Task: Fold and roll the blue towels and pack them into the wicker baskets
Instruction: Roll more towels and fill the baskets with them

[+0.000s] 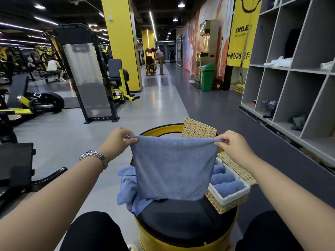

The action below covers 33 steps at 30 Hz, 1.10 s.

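Low in the frame, a round black-cushioned, yellow-sided drum stool [183, 223] serves as the counter between the seated person's knees. Just above it, at centre frame, a blue towel [174, 169] hangs as a flat sheet, its lower edge close over the cushion — held taut, it seems, so the cloth squares up before the first fold. The left hand [120, 137] pinches the upper left corner between thumb and fingers, a steel wristwatch [94, 157] on its wrist; the right hand [233, 142] pinches the upper right corner the same way, the two held well apart so the top edge sags only slightly.

Left of the hanging sheet, a heap of loose blue towels [126, 189] spills over the stool's edge, likely the stock not yet folded. To the right of centre, a white-lined wicker basket [228, 198] sits on the stool's rim, within easy reach of the right hand; inside it lie rolled towels [227, 183] side by side — at least three show, the rest hidden by the sheet. Its wicker lid [237, 169] appears to lie open behind it.

Higher, at upper centre, a second wicker basket [198, 128] stands behind the towel; its contents cannot be seen. Beyond stretch a gym floor, machines at left, grey cubby shelves [290, 69] at right.
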{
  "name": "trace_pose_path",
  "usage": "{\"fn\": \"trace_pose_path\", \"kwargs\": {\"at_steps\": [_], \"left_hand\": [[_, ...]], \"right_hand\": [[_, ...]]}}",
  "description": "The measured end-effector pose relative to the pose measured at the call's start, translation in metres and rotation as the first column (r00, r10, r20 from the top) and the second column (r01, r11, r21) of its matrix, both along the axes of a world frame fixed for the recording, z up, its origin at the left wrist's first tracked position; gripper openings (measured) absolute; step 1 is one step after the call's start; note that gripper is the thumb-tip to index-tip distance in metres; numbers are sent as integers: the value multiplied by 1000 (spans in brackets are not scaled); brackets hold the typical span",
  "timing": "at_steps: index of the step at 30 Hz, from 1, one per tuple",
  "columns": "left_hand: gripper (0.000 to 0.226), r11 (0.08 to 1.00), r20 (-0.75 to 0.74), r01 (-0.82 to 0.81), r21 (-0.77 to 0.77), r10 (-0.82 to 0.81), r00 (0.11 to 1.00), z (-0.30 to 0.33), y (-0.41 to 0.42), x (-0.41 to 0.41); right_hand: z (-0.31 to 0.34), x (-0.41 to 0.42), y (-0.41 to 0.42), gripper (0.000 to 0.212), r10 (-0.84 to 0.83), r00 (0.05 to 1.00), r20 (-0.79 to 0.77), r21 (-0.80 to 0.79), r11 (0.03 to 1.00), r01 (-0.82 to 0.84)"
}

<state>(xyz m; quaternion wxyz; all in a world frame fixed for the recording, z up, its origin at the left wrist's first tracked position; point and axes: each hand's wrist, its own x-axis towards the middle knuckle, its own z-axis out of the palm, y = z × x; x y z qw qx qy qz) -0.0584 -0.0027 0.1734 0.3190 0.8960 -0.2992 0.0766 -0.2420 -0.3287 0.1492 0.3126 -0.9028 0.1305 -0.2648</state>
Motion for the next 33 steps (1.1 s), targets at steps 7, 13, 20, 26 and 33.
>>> {"fn": "trace_pose_path", "kwargs": {"at_steps": [7,13,20,26,33], "left_hand": [[10,995,28,58,75,-61,998,-19,32,-25],[11,982,-98,150,117,-139,985,-26,46,-31],[18,975,-249,191,114,-158,956,-61,34,15],[15,956,-274,129,264,-54,960,-134,-11,91],[8,957,-231,17,291,53,972,-191,-41,149]], "right_hand": [[-13,-36,9,14,48,998,-32,49,998,-46],[-13,-56,15,22,155,988,-15,228,962,-147],[-43,-7,-7,21,208,975,-83,335,927,-170],[-123,96,-36,18,166,929,-330,268,960,-76],[-182,169,-54,16,67,925,-373,181,984,2]]}}
